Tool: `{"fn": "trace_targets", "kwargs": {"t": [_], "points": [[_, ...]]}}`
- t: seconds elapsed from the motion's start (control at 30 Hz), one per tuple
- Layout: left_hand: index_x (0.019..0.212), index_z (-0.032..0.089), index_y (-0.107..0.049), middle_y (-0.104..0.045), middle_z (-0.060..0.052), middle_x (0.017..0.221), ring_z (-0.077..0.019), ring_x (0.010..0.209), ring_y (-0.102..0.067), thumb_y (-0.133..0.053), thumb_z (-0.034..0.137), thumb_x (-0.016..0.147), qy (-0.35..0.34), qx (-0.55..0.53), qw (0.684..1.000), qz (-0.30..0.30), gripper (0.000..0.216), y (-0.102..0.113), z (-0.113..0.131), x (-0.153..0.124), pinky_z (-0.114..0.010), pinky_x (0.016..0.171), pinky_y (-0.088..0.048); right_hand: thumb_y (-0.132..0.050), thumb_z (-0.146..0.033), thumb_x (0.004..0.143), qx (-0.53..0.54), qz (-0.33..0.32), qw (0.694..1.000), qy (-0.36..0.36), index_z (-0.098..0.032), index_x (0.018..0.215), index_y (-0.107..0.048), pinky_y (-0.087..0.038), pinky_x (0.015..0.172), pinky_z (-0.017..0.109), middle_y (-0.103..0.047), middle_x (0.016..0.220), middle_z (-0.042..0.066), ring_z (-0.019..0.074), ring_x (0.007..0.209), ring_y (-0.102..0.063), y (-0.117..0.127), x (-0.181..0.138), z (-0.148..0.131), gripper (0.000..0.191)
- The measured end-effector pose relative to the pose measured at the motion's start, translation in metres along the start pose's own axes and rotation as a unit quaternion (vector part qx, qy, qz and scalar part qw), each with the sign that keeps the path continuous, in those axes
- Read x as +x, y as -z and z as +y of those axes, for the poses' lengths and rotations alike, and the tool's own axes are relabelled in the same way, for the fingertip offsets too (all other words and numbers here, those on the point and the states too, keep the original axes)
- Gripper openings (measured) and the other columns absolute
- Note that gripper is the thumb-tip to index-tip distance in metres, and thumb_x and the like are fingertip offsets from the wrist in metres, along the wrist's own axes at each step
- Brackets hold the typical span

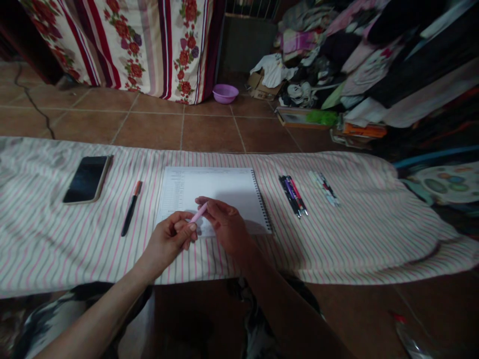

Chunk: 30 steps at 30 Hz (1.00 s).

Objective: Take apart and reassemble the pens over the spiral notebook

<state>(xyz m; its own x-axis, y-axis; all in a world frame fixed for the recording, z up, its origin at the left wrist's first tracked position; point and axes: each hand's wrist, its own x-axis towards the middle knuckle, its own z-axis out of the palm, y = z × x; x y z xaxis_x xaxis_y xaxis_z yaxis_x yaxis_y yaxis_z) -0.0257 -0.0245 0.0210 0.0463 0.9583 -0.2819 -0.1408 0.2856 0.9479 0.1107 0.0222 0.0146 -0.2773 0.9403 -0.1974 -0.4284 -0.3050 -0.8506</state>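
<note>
A pink pen point(198, 213) is held slanted between my two hands, over the lower part of a spiral notebook point(224, 180). My left hand point(172, 234) pinches its lower end between thumb and fingers. Around the upper end close the fingers of my right hand point(225, 223). The notebook lies open at a white page, with its coil along the right side and a printed table at its left. Left of it rests a black marker point(130, 209) with an orange end. A bundle of dark, purple and red pens point(293, 196) lies to the right.
Farther right are several pale patterned pens point(325, 188). A phone point(87, 179) lies at the left on the striped cloth point(359, 219). Beyond, on the tiled floor, stand a purple basin point(225, 93) and a cardboard box point(262, 89), near piled clothes point(310, 45).
</note>
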Motion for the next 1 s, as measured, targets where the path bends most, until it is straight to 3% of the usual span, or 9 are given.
{"fn": "trace_targets", "kwargs": {"t": [0.1, 0.27, 0.37, 0.57, 0.83, 1.0], "points": [[0.086, 0.014, -0.055, -0.059, 0.001, 0.057, -0.0047, 0.043, -0.040, -0.067, 0.036, 0.070, 0.032, -0.014, 0.999, -0.008, 0.030, -0.002, 0.004, 0.000, -0.018, 0.042, -0.028, -0.069, -0.037, 0.066, 0.032, -0.014, 0.999, -0.004, -0.021, 0.072, -0.072, -0.042, 0.083, 0.031, -0.068, 0.089, 0.003, 0.0146, 0.083, -0.057, 0.003, 0.003, 0.002, 0.017], [0.084, 0.016, -0.055, -0.055, 0.005, 0.053, -0.0056, 0.042, -0.041, -0.069, 0.038, 0.067, 0.013, -0.017, 0.999, 0.033, 0.032, -0.004, -0.002, 0.000, -0.019, 0.042, -0.028, -0.067, -0.039, 0.069, -0.054, 0.028, 0.998, 0.009, -0.022, 0.077, -0.073, -0.043, 0.071, 0.029, -0.067, 0.071, 0.000, 0.0142, 0.072, -0.057, 0.002, 0.003, 0.004, 0.020], [0.083, 0.016, -0.055, -0.053, 0.005, 0.052, -0.0061, 0.042, -0.041, -0.069, 0.039, 0.067, 0.006, -0.022, 0.999, 0.047, 0.031, -0.004, -0.005, 0.001, -0.019, 0.041, -0.027, -0.066, -0.037, 0.070, -0.068, 0.041, 0.997, 0.017, -0.022, 0.078, -0.073, -0.044, 0.073, 0.029, -0.067, 0.072, 0.000, 0.0139, 0.072, -0.057, 0.000, 0.002, 0.004, 0.018], [0.083, 0.014, -0.055, -0.057, 0.002, 0.056, -0.0031, 0.041, -0.036, -0.066, 0.036, 0.072, 0.050, -0.046, 0.997, -0.022, 0.027, -0.004, 0.003, -0.002, -0.017, 0.040, -0.025, -0.070, -0.034, 0.066, 0.049, -0.019, 0.999, 0.001, -0.024, 0.074, -0.073, -0.044, 0.085, 0.032, -0.070, 0.090, 0.001, 0.0152, 0.084, -0.058, 0.000, 0.004, -0.002, 0.013], [0.079, 0.015, -0.055, -0.052, 0.005, 0.053, -0.0042, 0.042, -0.038, -0.065, 0.038, 0.072, 0.002, -0.018, 0.999, 0.034, 0.026, -0.006, -0.010, 0.000, -0.017, 0.041, -0.027, -0.064, -0.035, 0.073, -0.118, 0.065, 0.990, 0.041, -0.022, 0.078, -0.073, -0.043, 0.075, 0.029, -0.069, 0.076, 0.001, 0.0150, 0.077, -0.058, 0.000, 0.003, 0.005, 0.017], [0.080, 0.015, -0.055, -0.055, 0.003, 0.055, -0.0051, 0.042, -0.039, -0.065, 0.039, 0.072, -0.002, -0.013, 1.000, 0.005, 0.026, -0.006, -0.005, 0.000, -0.018, 0.040, -0.026, -0.064, -0.036, 0.073, -0.033, -0.007, 0.999, 0.028, -0.025, 0.081, -0.073, -0.043, 0.080, 0.030, -0.069, 0.086, 0.002, 0.0147, 0.081, -0.058, 0.001, 0.003, 0.002, 0.017]]}}
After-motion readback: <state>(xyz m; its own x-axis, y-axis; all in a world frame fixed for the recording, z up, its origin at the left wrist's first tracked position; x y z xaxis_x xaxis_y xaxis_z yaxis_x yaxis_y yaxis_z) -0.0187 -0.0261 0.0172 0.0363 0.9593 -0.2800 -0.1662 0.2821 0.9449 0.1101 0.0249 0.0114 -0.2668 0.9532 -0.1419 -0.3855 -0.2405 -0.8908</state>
